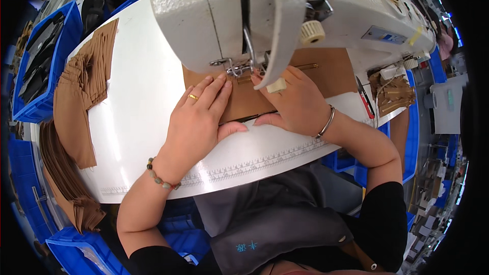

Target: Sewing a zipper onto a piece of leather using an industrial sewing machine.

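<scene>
A brown fabric piece lies flat under the head of a white sewing machine. What looks like a zipper runs across the fabric toward the metal presser foot. My left hand rests on the fabric's left part, fingers stretched out, their tips just left of and below the foot. On the other side, my right hand presses the fabric with its thumb extended and its index fingertip close to the foot. The machine's guard partly hides its other fingers. Both thumbs lie near the fabric's front edge.
Brown fabric pieces lie fanned at the left, above another brown stack at the table edge. A blue bin holds black pieces. Right of the fabric are a red-handled tool and bundled brown strips. A ruler scale follows the front edge.
</scene>
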Demonstrator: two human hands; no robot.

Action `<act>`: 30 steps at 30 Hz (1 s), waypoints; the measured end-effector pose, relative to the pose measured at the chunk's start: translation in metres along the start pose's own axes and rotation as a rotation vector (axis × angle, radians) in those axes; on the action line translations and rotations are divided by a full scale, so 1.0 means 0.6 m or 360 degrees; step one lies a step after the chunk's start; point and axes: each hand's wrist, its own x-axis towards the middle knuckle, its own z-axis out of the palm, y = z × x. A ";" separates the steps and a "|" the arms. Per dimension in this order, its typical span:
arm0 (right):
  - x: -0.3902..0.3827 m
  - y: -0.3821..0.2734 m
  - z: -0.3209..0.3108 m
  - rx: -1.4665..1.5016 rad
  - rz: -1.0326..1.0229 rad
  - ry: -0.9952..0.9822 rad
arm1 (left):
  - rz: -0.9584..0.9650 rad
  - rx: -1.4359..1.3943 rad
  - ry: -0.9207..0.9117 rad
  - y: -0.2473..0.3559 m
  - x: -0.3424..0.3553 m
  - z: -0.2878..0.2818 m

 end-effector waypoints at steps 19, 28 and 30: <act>0.005 -0.010 -0.012 -0.0146 0.0066 -0.0231 | -0.0071 0.0185 0.0124 0.005 0.000 0.015; -0.009 0.002 -0.078 -0.0257 -0.0080 -0.0109 | -0.0072 0.0291 0.0112 -0.006 -0.003 0.028; -0.045 0.032 -0.154 -0.0385 -0.0052 0.0200 | -0.0100 0.0279 0.0116 -0.007 -0.011 0.029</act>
